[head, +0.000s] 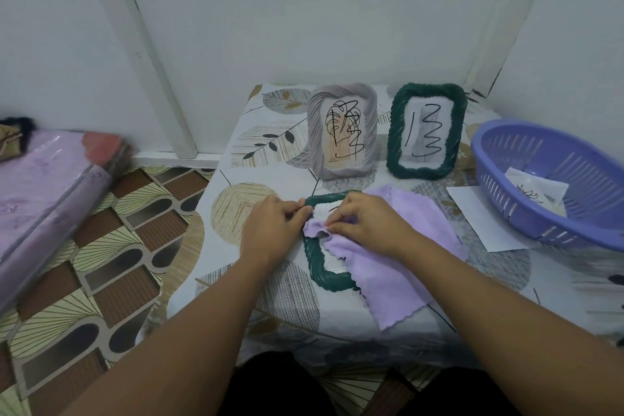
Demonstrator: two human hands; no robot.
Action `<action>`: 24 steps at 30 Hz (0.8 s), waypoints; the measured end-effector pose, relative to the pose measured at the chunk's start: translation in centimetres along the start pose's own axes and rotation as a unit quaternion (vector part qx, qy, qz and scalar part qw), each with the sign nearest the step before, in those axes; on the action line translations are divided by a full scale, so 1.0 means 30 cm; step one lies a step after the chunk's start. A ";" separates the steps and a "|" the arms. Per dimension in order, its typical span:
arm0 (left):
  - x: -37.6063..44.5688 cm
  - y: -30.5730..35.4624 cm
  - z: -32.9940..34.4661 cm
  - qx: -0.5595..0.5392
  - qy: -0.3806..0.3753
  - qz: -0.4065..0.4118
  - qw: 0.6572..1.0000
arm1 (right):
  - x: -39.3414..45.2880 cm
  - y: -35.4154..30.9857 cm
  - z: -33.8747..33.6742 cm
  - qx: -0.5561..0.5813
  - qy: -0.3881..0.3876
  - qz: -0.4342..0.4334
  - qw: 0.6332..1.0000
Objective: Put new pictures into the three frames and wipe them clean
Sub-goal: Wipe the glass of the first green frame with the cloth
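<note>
Green frame lies flat under both hands; left hand grips its left edge, right hand pinches the purple cloth on it.

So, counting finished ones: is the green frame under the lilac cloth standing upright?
No, the green frame lies flat on the table, partly under the lilac cloth.

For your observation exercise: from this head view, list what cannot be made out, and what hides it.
- Flat frame, head view: its picture is mostly covered by the cloth and both hands, left hand, right hand.
- Paper in the basket: drawing too small, partly behind the rim.
- Basket: cut off by the right edge.
- Bundle: cut off by the left edge, blurred.
</note>
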State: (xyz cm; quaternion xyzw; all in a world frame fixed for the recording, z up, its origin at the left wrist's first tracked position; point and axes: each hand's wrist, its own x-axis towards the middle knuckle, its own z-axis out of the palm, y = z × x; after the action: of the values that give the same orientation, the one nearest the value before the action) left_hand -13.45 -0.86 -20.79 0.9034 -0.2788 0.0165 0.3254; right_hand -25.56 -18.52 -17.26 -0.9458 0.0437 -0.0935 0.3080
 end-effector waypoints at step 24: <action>0.009 -0.013 0.012 0.008 0.010 0.014 1.000 | -0.016 -0.014 -0.001 0.012 0.008 0.020 1.000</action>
State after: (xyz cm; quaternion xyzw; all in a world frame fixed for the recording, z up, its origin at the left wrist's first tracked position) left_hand -13.07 -0.97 -21.26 0.9016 -0.2885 0.0321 0.3207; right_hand -26.03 -18.13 -17.08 -0.9401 0.0636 -0.0956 0.3209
